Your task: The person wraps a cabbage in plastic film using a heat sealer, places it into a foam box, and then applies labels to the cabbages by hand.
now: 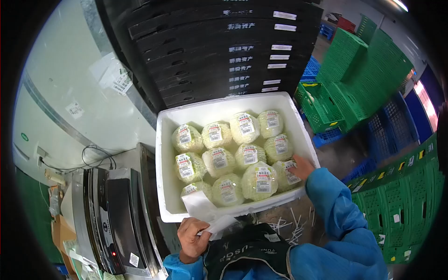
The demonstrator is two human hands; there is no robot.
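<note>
My left hand (192,237) is closed in a pinch on a white strip of label backing paper (201,205). The strip hangs over the near edge of a white foam box (164,154) and partly covers the near-left head. My right hand (303,167) reaches over the box's right side. Its stretched fingers rest on the label of the near-right cauliflower-like head (281,179). Several pale green heads in foam netting, such as the large one (259,181) left of that hand, sit in rows in the box. The visible ones carry white printed labels.
Stacked black crates (205,51) stand right behind the box. Green crates (343,79) and blue pallets are at the right, with more green crates (396,205) nearer. A black machine (116,219) with a red light stands at the left. White scraps (296,226) lie on the floor.
</note>
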